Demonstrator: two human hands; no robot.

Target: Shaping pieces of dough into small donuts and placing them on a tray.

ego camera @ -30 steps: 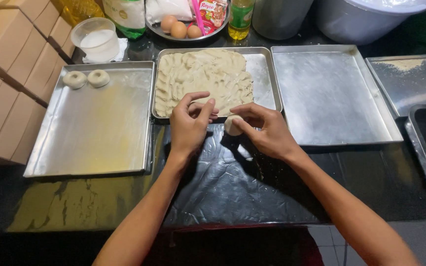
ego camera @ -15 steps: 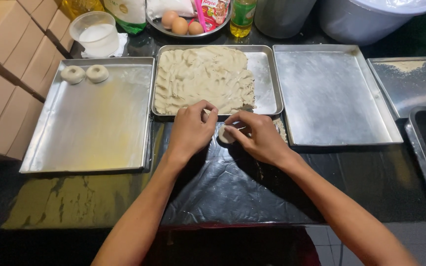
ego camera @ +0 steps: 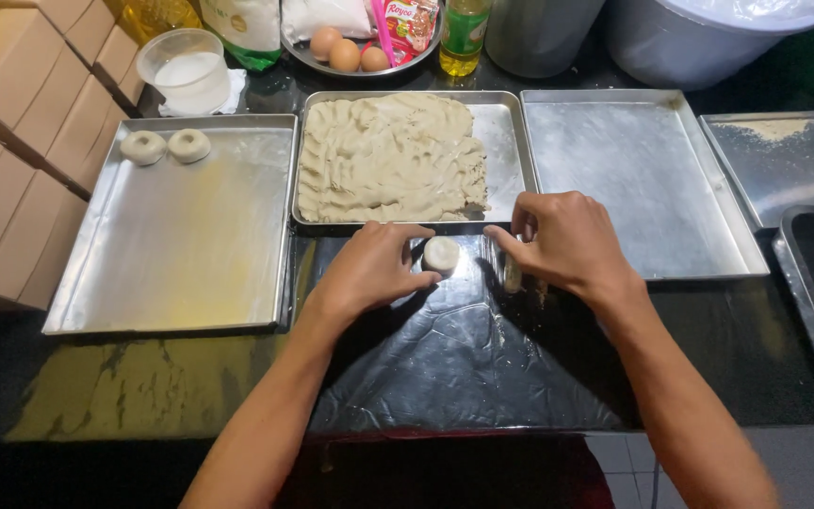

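While the left hand point(ego camera: 369, 269) pinches the dough disc point(ego camera: 442, 254) at its 3 o'clock, the right hand point(ego camera: 562, 240) grips a cutter point(ego camera: 511, 273).

Both bare forearms rise from the bottom edge of the frame and converge toward its centre. The left hand point(ego camera: 369, 269) lies palm down just left of centre, fingers curled, thumb and forefinger reaching right. The right hand point(ego camera: 562, 243) sits just right of centre, knuckles up, fingers bent downward and forefinger pointing left toward the other hand.
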